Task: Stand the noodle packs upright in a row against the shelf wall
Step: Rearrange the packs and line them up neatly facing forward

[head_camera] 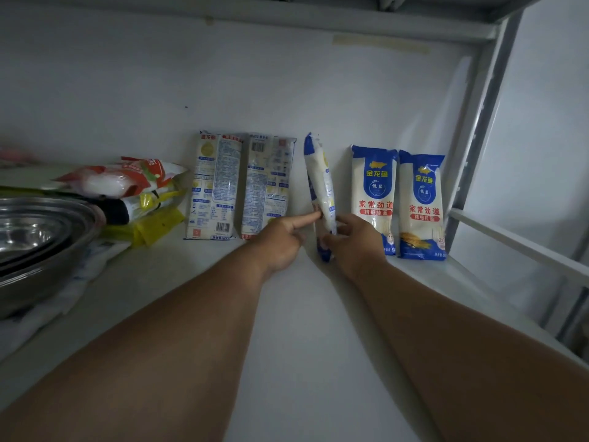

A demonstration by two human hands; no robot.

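Right hand (353, 242) pinching edge-on noodle pack (320, 186) — left fingers (307, 217) touching

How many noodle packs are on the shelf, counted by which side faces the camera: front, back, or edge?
Front label facing out: 2
Back label facing out: 2
Turned edge-on, held by both hands: 1
Total: 5 noodle packs

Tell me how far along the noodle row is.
Done: four noodle packs stand against the shelf wall, two back-side-out and two front-side-out. In hand: a fifth pack, turned edge-on in the middle gap, gripped low by the right hand while the left hand steadies it with one finger. Left: turning it flat against the wall.
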